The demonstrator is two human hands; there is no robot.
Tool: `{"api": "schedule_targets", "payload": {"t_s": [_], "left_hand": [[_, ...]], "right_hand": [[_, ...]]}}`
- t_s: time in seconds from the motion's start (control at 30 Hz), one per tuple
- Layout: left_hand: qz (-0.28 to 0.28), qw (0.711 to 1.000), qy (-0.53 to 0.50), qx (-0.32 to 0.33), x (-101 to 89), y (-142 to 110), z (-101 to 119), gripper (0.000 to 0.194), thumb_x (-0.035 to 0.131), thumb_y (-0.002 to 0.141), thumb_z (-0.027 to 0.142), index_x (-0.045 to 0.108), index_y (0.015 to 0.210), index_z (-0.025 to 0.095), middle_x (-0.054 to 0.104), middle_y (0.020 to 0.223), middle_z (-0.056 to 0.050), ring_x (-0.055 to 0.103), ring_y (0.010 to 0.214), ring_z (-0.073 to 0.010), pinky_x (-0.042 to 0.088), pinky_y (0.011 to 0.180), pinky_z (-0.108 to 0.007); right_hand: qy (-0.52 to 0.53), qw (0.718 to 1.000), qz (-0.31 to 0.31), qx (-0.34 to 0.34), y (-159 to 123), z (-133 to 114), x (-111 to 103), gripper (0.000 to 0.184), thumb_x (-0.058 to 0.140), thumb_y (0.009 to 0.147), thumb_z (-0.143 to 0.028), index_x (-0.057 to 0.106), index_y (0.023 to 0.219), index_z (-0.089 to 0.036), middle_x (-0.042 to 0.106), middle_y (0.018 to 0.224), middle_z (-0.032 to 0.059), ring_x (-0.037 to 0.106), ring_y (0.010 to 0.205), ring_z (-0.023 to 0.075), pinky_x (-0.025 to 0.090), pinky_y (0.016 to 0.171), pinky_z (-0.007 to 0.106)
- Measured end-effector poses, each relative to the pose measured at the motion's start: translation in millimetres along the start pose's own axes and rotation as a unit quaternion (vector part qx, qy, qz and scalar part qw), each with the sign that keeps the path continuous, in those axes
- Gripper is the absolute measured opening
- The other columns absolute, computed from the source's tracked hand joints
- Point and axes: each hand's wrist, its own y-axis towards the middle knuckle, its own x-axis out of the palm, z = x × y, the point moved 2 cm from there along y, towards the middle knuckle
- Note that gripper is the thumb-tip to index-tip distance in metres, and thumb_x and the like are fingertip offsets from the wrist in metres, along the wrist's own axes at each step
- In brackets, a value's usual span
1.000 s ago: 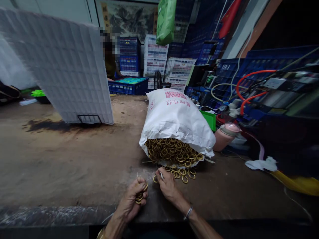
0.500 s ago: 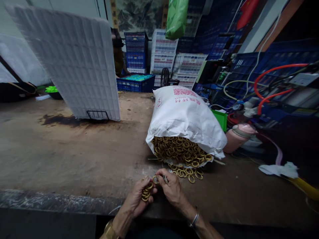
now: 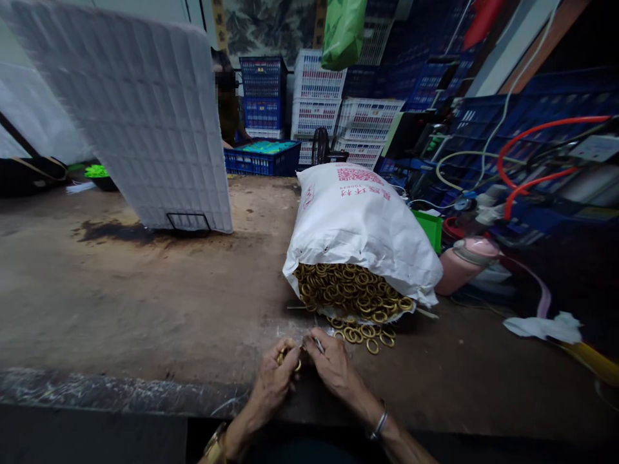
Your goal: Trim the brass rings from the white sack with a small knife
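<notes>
My left hand is closed around several gold-coloured rings, which are partly hidden by its fingers. Almost touching it, my right hand is closed, with a small silver metal tool showing between thumb and fingers; its kind is unclear. The fingertips of both hands nearly meet, and I cannot make out what lies between them. Just beyond, a white woven sack lies on its side, its mouth facing me and full of gold-coloured rings. Several loose rings have spilled in front of it.
On the brown worktable, a white padded panel leans in a black wire stand. A pink bottle and red hoses are right of the sack. Behind are stacked crates and a person by a blue crate.
My right hand brought a ring to my left hand, whose fingers have since closed over the rings. The view first swung left, shifting the scene right, then stayed nearly still.
</notes>
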Motion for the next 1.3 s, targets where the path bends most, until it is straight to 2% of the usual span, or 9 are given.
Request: {"api": "schedule_targets", "payload": {"t_s": [0.13, 0.33, 0.5, 0.6, 0.67, 0.8, 1.07, 1.17, 1.3], "left_hand": [[-0.008, 0.999, 0.036, 0.009, 1.7, -1, 3, 0.029, 0.061, 0.070, 0.044, 0.053, 0.067, 0.016, 0.045, 0.051, 0.006, 0.041, 0.039, -0.0055, 0.032, 0.034, -0.014], [-0.089, 0.987, -0.120, -0.060, 7.9, -6, 7, 0.032, 0.061, 0.069, 0.046, 0.047, 0.070, 0.017, 0.045, 0.054, 0.006, 0.039, 0.039, -0.0052, 0.030, 0.033, -0.015], [-0.069, 0.987, -0.131, -0.060, 9.9, -10, 11, 0.033, 0.062, 0.068, 0.046, 0.046, 0.070, 0.017, 0.044, 0.053, 0.006, 0.037, 0.038, -0.0044, 0.029, 0.034, -0.015], [-0.045, 0.991, -0.106, -0.065, 9.4, -11, 13, 0.033, 0.061, 0.069, 0.047, 0.046, 0.070, 0.018, 0.045, 0.054, 0.006, 0.036, 0.037, -0.0036, 0.028, 0.034, -0.014], [-0.037, 0.994, -0.088, -0.049, 8.3, -10, 13, 0.033, 0.059, 0.071, 0.048, 0.046, 0.070, 0.018, 0.045, 0.054, 0.006, 0.036, 0.038, -0.0038, 0.028, 0.034, -0.014], [-0.028, 0.997, -0.067, -0.023, 5.2, -7, 9, 0.034, 0.056, 0.072, 0.050, 0.046, 0.070, 0.018, 0.044, 0.053, 0.006, 0.037, 0.038, -0.0042, 0.029, 0.034, -0.014], [-0.016, 0.999, -0.027, -0.026, 3.4, -11, 13, 0.032, 0.060, 0.070, 0.047, 0.046, 0.067, 0.018, 0.045, 0.052, 0.007, 0.036, 0.037, -0.0038, 0.026, 0.033, -0.014], [-0.058, 0.997, -0.009, -0.051, 4.6, -22, 20, 0.030, 0.058, 0.073, 0.045, 0.047, 0.068, 0.018, 0.046, 0.054, 0.006, 0.038, 0.039, -0.0037, 0.026, 0.035, -0.013], [-0.165, 0.981, -0.012, -0.106, -1.5, -40, 21, 0.026, 0.057, 0.074, 0.043, 0.050, 0.071, 0.018, 0.049, 0.055, 0.005, 0.037, 0.037, -0.0039, 0.023, 0.034, -0.014]], "right_hand": [[0.030, 0.999, -0.003, 0.020, 2, 3, 2, 0.028, 0.040, 0.082, -0.034, 0.048, 0.060, -0.018, 0.044, 0.054, -0.0050, 0.040, 0.052, 0.0094, 0.028, 0.049, 0.020], [0.061, 0.998, -0.005, 0.026, 1, 3, 4, 0.027, 0.041, 0.081, -0.034, 0.047, 0.059, -0.018, 0.041, 0.053, -0.0053, 0.038, 0.052, 0.0094, 0.028, 0.048, 0.020], [0.081, 0.996, 0.009, 0.025, 3, 6, 4, 0.031, 0.036, 0.083, -0.035, 0.046, 0.059, -0.019, 0.045, 0.053, -0.0035, 0.042, 0.052, 0.0108, 0.031, 0.050, 0.021], [-0.017, 0.999, 0.025, 0.013, 0, 9, 2, 0.023, 0.035, 0.081, -0.026, 0.051, 0.066, -0.019, 0.049, 0.056, -0.0018, 0.045, 0.053, 0.0124, 0.031, 0.053, 0.022], [-0.091, 0.996, 0.003, -0.010, -4, 9, 2, 0.017, 0.037, 0.074, -0.015, 0.054, 0.075, -0.020, 0.054, 0.061, -0.0003, 0.048, 0.057, 0.0134, 0.031, 0.056, 0.022], [-0.176, 0.982, -0.061, -0.037, -13, 5, 3, 0.034, 0.037, 0.060, -0.004, 0.055, 0.083, -0.020, 0.060, 0.069, 0.0014, 0.052, 0.065, 0.0147, 0.030, 0.059, 0.022], [-0.251, 0.964, -0.084, -0.028, -11, 8, 7, 0.036, 0.038, 0.064, -0.001, 0.055, 0.090, -0.019, 0.063, 0.071, 0.0038, 0.055, 0.065, 0.0157, 0.028, 0.056, 0.024], [-0.294, 0.954, -0.058, 0.025, -8, 19, 0, 0.032, 0.040, 0.068, -0.002, 0.055, 0.091, -0.018, 0.063, 0.070, 0.0052, 0.056, 0.063, 0.0162, 0.026, 0.054, 0.025], [-0.291, 0.956, 0.004, 0.047, -8, 35, -15, 0.027, 0.041, 0.070, -0.004, 0.054, 0.089, -0.018, 0.063, 0.069, 0.0038, 0.056, 0.063, 0.0156, 0.027, 0.055, 0.024]]}}
